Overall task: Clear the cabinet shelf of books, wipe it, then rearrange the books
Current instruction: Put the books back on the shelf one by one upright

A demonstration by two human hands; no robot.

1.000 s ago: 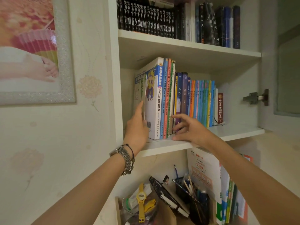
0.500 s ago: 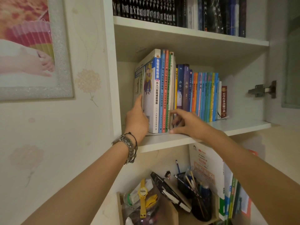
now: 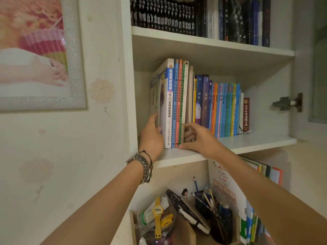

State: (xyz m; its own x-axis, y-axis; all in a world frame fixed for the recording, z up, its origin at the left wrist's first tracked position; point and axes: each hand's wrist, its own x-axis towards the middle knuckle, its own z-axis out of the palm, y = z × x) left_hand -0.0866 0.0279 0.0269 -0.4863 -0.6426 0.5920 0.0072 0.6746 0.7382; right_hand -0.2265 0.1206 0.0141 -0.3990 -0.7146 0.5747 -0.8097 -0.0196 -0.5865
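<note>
Left hand flat against the tall books at the shelf end — right hand curling fingers behind them. Squeeze both sides evenly, slide the batch out level — no toppling the neighbours.

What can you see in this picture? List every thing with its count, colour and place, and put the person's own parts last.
Tall books: a handful, white, blue, orange, green and cream, left end of middle shelf.
Shorter books: a row, yellow, purple, orange, blue, green, then white and dark red, to their right.
Middle shelf: one, white.
Dark books: many, black and blue, top shelf.
Framed picture: one, pink and white, left wall.
Hinge: one, metal, right cabinet side.
Yellow watch: one, bottom compartment.
Pen holder: one, dark, bottom compartment.
Left hand: presses the tall books' left cover.
Right hand: fingers curled round their right side.
</note>
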